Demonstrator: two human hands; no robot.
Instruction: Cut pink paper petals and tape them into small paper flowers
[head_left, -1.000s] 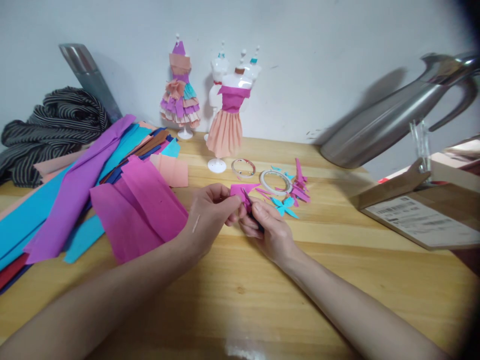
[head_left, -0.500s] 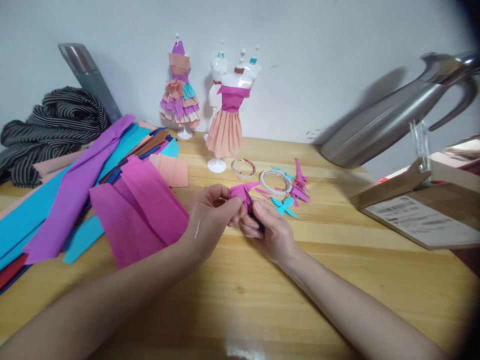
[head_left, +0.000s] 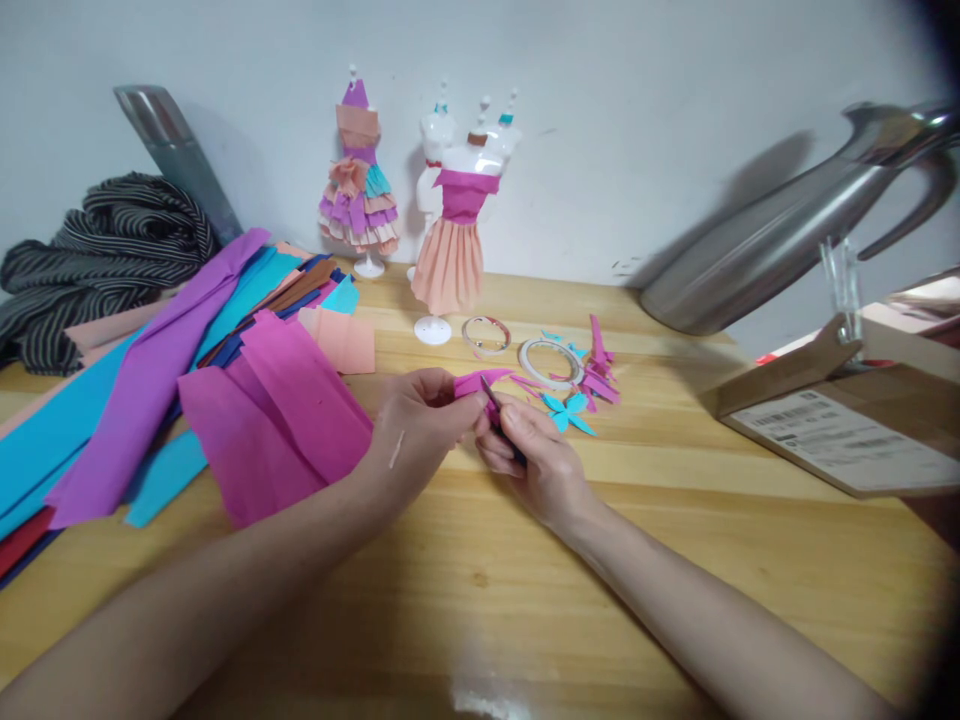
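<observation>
My left hand pinches a small magenta paper piece above the wooden table. My right hand is closed round small dark scissors, whose blades meet the paper's edge. Both hands touch at the fingertips. Just left of them lies a large magenta crepe sheet. Cut magenta and cyan scraps lie just beyond my right hand.
Coloured paper strips pile at the left by a striped cloth. Three small mannequins, two with paper dresses, stand at the wall. Two tape rolls lie near them. A steel jug and cardboard box stand at the right.
The paper piece has been turned slightly and sits a little lower in my fingers. Both hands stayed in nearly the same place.
</observation>
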